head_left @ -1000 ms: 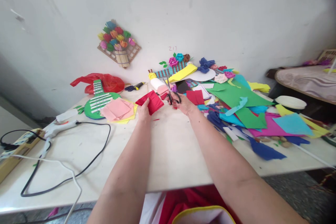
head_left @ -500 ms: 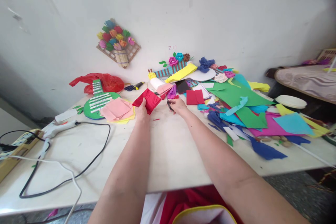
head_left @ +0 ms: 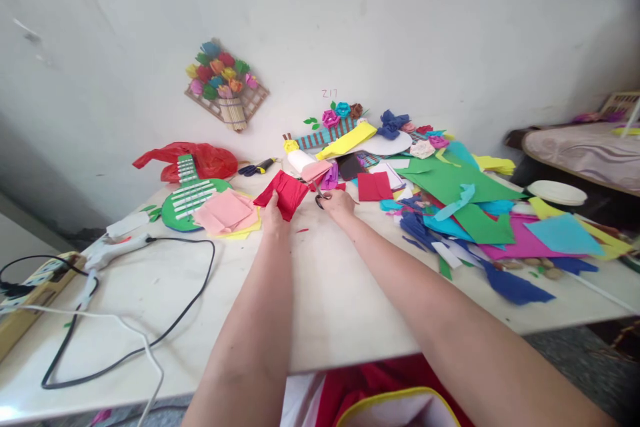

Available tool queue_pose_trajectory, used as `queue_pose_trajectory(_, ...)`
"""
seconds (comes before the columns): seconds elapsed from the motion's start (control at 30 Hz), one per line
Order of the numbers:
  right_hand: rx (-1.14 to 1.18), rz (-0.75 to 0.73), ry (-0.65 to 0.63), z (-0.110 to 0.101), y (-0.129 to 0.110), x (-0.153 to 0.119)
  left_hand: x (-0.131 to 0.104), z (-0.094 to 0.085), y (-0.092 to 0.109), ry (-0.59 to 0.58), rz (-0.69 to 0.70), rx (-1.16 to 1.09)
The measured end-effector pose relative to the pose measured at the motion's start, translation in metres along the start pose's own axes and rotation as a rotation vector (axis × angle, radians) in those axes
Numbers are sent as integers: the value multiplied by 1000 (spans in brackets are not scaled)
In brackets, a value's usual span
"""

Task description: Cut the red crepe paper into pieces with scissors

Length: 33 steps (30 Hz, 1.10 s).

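Bright red creased paper [head_left: 284, 192], squarish and set cornerwise, is pinched in the left hand [head_left: 273, 215] over the pale counter [head_left: 345, 307]. The right hand [head_left: 341, 205] grips one pair of scissors [head_left: 320, 201]; whether the blades touch the paper is hard to tell. One red square [head_left: 375, 187], one green guitar-shaped board [head_left: 189, 199] and one glue gun [head_left: 115, 252] lie around; one flower bouquet [head_left: 217, 70] decorates the whitish wall [head_left: 425, 27].

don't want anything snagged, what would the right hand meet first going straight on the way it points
Probably the pink paper by the white roll, ahead of the scissors in the right hand; the red sheet in the left hand lies close beside that line, though depth is unclear.
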State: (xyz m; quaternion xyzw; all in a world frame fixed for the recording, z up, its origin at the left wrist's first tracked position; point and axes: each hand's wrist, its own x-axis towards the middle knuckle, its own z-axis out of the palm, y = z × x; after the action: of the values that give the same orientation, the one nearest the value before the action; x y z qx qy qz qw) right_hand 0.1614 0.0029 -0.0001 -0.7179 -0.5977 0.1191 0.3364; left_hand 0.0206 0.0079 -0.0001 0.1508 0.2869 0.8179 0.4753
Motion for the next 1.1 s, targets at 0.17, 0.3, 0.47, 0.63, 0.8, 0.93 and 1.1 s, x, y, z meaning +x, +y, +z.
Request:
queue_pose_trajectory(0.17, 10, 13, 47, -3, -6, 14, 1, -2, -1, -43, 0, 21)
queue_pose_trajectory(0.3, 45, 43, 60, -4, -8, 29, 2, -4, -2, -52, -4, 45)
queue_pose_trajectory(0.47, 127, -68, -14, -5, 1, 44, 0, -3, 0, -46, -5, 38)
queue_pose_trajectory(0.63, -98, -94, 50, -11, 19, 42, -2, -1, 2, -16, -11, 51)
queue_pose_trajectory(0.8, -323, -132, -62, -17, 32, 33, -6, 1, 4, -4, -16, 57)
queue_pose_trajectory(0.93, -326, -183, -53, -21, 31, 30, -3, 0, 3, -27, 1, 74)
queue_pose_trajectory(1.1, -14, -361, -143, -16, 14, 21, 6, -3, 1, -74, 21, 60)
